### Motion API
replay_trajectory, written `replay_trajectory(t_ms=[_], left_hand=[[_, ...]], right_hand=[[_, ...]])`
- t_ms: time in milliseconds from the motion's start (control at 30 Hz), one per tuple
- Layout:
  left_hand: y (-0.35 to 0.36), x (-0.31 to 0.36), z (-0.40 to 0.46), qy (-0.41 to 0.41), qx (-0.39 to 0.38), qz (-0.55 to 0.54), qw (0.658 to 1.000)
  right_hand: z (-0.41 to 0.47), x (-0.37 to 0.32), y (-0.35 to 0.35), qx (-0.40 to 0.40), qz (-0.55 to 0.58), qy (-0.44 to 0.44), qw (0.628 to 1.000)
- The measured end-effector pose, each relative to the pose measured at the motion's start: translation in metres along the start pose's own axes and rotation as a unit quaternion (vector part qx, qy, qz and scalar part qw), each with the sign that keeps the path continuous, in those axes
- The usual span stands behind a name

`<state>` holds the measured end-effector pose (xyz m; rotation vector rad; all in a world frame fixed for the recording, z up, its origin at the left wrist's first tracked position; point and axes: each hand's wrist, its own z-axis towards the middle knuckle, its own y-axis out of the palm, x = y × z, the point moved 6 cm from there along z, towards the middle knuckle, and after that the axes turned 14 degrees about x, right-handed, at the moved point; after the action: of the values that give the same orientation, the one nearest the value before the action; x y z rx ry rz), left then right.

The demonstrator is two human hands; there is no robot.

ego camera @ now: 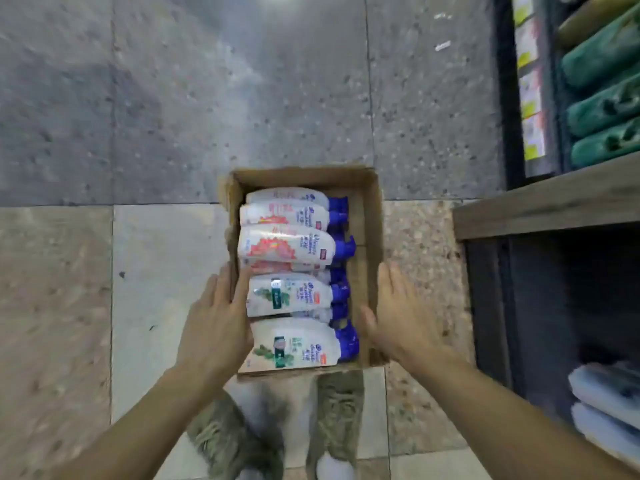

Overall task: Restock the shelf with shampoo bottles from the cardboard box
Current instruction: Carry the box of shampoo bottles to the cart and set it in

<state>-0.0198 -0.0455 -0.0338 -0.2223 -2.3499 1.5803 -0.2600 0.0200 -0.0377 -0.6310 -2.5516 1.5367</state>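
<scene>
An open cardboard box sits over the tiled floor in front of me. Several white shampoo bottles with blue caps lie side by side in it, caps to the right. The far ones carry red labels, the near ones green labels. My left hand presses flat against the box's left wall, fingers straight. My right hand lies flat against the right wall, thumb at the rim. Whether the box rests on the floor or is carried between my hands I cannot tell.
A dark shelf unit with a wooden board stands at the right. Green bottles lie on its upper level, pale packs on the lower one. Yellow price tags line its edge. My legs are below the box.
</scene>
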Motion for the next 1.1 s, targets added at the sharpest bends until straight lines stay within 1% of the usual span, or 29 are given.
replay_trajectory(t_ms=[33,67,133,233,333,400,500,600,667,733,867,1000,1100], left_hand=[[0.015,-0.013,0.005,-0.032,-0.017,-0.006,0.999],[0.029,-0.025,0.010,-0.068,-0.009,-0.023,0.997],[0.052,-0.043,0.020,-0.112,-0.012,-0.048,0.993],[0.072,-0.050,0.032,-0.104,0.027,-0.098,0.989],[0.080,-0.050,0.045,-0.100,0.060,-0.159,0.980],[0.081,-0.046,0.047,-0.106,0.083,-0.202,0.970],[0.085,-0.052,0.050,-0.119,0.109,-0.234,0.959],[0.088,-0.054,0.052,-0.114,0.121,-0.236,0.957],[0.092,-0.052,0.052,-0.119,0.135,-0.219,0.959],[0.096,-0.050,0.053,-0.132,0.146,-0.206,0.958],[0.096,-0.058,0.057,-0.129,0.138,-0.237,0.953],[0.085,-0.064,0.060,-0.108,0.090,-0.210,0.968],[0.070,-0.064,0.048,-0.115,0.082,-0.205,0.968]], right_hand=[[0.014,0.002,0.011,0.017,0.001,0.012,1.000],[0.026,0.005,0.018,0.042,0.018,0.035,0.998],[0.049,0.009,0.029,0.075,0.012,0.061,0.995],[0.064,0.014,0.052,0.104,-0.003,0.055,0.993],[0.067,0.027,0.063,0.135,0.015,0.046,0.990],[0.065,0.033,0.072,0.150,0.016,0.040,0.988],[0.064,0.040,0.080,0.163,0.023,0.029,0.986],[0.066,0.046,0.083,0.156,0.051,0.056,0.985],[0.067,0.050,0.085,0.169,0.063,0.087,0.980],[0.067,0.053,0.085,0.175,0.081,0.097,0.976],[0.064,0.053,0.078,0.173,0.107,0.087,0.975],[0.061,0.043,0.060,0.167,0.115,0.074,0.976],[0.055,0.039,0.035,0.159,0.117,0.037,0.980]])
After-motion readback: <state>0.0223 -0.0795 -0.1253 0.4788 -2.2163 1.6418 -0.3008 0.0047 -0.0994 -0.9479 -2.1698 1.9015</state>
